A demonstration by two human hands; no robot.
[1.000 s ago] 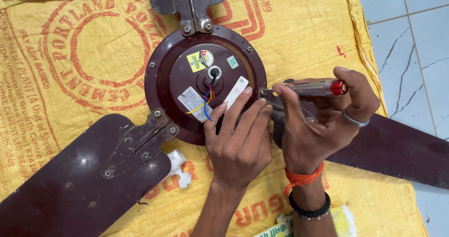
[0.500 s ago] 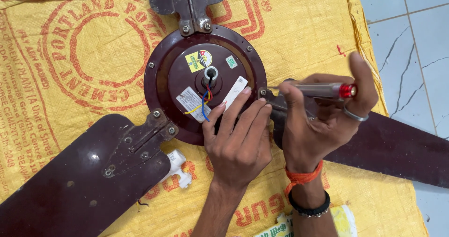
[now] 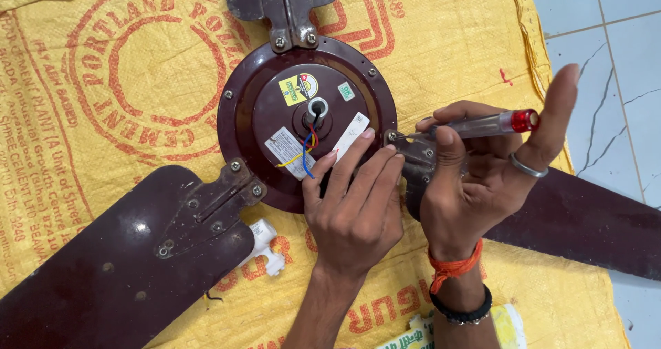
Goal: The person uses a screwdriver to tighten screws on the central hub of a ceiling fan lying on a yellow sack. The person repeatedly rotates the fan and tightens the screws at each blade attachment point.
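Currently: left hand [image 3: 354, 214] flat on fan motor [image 3: 306, 121], holding nothing — right hand [image 3: 475, 183] grips screwdriver [image 3: 475, 125] at blade-bracket screw [image 3: 392, 136]. All three blades are bolted on.

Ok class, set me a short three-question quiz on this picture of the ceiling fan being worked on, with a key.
1. True or false: the left hand rests on the fan motor housing.
2. What does the right hand hold? A) a hammer B) a screwdriver with a clear handle and red cap C) pliers
3. What does the fan lie on?

Key
1. True: its fingers lie flat on the dark maroon housing, near the coloured wires.
2. B; its tip meets the blade bracket at the housing's edge.
3. A yellow woven sack with red print, spread on the tiled floor.
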